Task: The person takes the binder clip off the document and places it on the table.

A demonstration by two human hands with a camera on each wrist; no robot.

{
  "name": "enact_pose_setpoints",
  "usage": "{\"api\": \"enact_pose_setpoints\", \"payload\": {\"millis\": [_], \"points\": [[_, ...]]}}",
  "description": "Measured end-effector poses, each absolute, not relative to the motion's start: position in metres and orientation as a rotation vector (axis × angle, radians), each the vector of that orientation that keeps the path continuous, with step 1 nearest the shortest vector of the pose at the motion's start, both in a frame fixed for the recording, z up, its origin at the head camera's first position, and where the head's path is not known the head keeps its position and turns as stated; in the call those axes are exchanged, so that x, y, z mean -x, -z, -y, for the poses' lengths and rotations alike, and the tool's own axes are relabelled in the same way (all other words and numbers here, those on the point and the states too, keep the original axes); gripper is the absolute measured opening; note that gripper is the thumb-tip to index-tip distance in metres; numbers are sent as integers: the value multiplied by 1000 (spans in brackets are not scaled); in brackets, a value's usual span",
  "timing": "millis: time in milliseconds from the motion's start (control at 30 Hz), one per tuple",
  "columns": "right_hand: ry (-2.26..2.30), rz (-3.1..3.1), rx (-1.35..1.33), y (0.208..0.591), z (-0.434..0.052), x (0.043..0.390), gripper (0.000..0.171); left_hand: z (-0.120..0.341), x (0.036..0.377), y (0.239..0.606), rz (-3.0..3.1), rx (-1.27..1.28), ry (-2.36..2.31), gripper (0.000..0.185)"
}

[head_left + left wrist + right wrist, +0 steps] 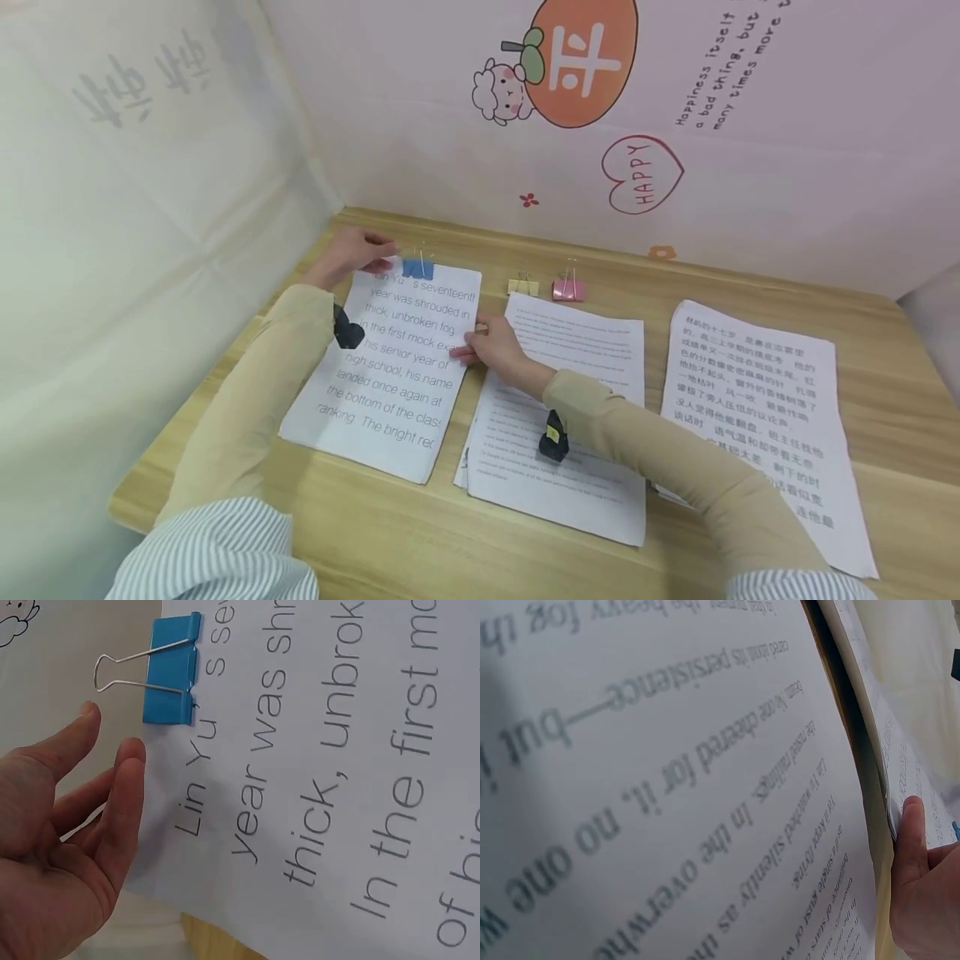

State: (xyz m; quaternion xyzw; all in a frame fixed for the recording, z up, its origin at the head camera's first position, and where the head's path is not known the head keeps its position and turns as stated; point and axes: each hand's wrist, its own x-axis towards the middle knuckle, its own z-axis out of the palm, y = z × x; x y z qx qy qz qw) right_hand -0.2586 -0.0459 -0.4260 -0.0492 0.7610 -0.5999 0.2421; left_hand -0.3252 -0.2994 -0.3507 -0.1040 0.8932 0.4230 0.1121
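Note:
A stack of paper in large English print point(397, 358) lies on the left of the table, with a blue binder clip point(171, 671) on its top edge, wire handles up. My left hand point(358, 250) is at the stack's top left corner beside the clip. In the left wrist view its fingers are loosely bent along the paper's edge, the thumb apart near a wire handle. My right hand point(495, 348) touches the same stack's right edge. The right wrist view has one straight finger point(910, 832) of it against the paper; its other fingers are mostly hidden.
A small-print stack point(570, 492) lies in the middle, under my right forearm. A stack in Chinese print point(750, 367) is on the right. Behind the middle stack are a yellow binder clip point(522, 287) and a pink one point(568, 289). A printed curtain point(435, 150) backs the wooden table point(375, 517).

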Motion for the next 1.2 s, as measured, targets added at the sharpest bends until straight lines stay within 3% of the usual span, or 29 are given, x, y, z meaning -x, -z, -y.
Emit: {"api": "enact_pose_setpoints", "payload": {"millis": [400, 633, 1200], "points": [[1590, -2121, 161, 429, 47, 254, 37, 275, 334, 351, -2375, 239, -1463, 51], [1605, -2095, 161, 430, 45, 254, 42, 275, 339, 355, -2257, 253, -1590, 48], [1581, -2115, 164, 431, 46, 253, 38, 274, 335, 363, -2019, 293, -1835, 42]]}}
